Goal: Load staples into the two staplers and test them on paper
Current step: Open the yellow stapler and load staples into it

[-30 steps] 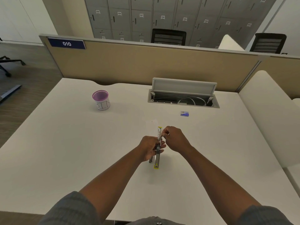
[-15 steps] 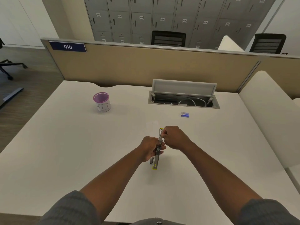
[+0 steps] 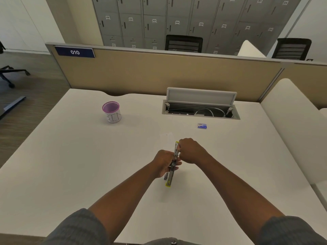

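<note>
- Near the middle of the desk (image 3: 70, 165), in front of the open cable tray (image 3: 200, 110), a stapler (image 3: 170, 175) with yellow ends is opened out long, held just above the surface.
- The left hand (image 3: 163, 162) grips the stapler's middle, fingers curled round it.
- The right hand (image 3: 190, 150) is curled at the stapler's far end, fingertips pinching the upper part.
- A small blue box (image 3: 202, 126) lies on the desk between the tray and the hands, apart from both.
- A white cup (image 3: 111, 112) with a purple rim, lettered "BIN", stands well to the left of the tray.
- Behind the tray rises a tan partition (image 3: 159, 75) bearing a "010" sign (image 3: 75, 52).
</note>
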`<state>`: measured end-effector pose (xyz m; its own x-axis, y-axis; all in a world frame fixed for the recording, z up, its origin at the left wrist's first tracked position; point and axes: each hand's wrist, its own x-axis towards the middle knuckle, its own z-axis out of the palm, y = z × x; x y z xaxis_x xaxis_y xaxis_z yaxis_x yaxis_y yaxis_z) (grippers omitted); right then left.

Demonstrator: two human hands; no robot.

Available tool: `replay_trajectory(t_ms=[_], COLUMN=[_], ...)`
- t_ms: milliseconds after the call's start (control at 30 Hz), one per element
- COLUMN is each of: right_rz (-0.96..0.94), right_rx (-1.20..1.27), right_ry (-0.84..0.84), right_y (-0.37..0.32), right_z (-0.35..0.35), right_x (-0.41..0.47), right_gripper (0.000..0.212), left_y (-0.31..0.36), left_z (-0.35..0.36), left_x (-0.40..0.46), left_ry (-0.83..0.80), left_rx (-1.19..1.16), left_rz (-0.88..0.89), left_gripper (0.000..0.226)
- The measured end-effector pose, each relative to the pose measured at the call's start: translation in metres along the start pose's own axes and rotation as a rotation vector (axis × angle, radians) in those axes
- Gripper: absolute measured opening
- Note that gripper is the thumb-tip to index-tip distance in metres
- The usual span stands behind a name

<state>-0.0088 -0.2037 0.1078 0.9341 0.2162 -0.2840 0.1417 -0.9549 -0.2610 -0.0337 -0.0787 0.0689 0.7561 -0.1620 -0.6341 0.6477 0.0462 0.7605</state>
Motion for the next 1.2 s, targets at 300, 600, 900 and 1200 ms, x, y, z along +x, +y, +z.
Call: replay_trajectory(t_ms=[300,600,900,1200], right_rz=[0.004,0.108,0.147,0.158], right_rx=[-0.077,0.451,0.582,0.729], right_ry=[0.068,0.189,0.181,0.264], right_y=[-0.001,0.016,0.017,0.02], right_z=[0.012,0.033,0.038,0.033], right_x=[0.004,-0.001,-0.005,-0.001], right_gripper=[0.009,0.008,0.013,0.008], left_y=[-0.001,-0.001,0.0,0.0], left_z=[0.001,-0.002,-0.002,-0.003], left_x=[0.0,-0.002,0.004,0.004], left_ry=[-0.009,-0.027,-0.009,0.007], left_rx=[-0.032,-0.161,-0.154,-0.153], left_rz=[-0.014,-0.055,-0.036,-0.054], left_gripper=[0.018,0.023,0.021,0.02])
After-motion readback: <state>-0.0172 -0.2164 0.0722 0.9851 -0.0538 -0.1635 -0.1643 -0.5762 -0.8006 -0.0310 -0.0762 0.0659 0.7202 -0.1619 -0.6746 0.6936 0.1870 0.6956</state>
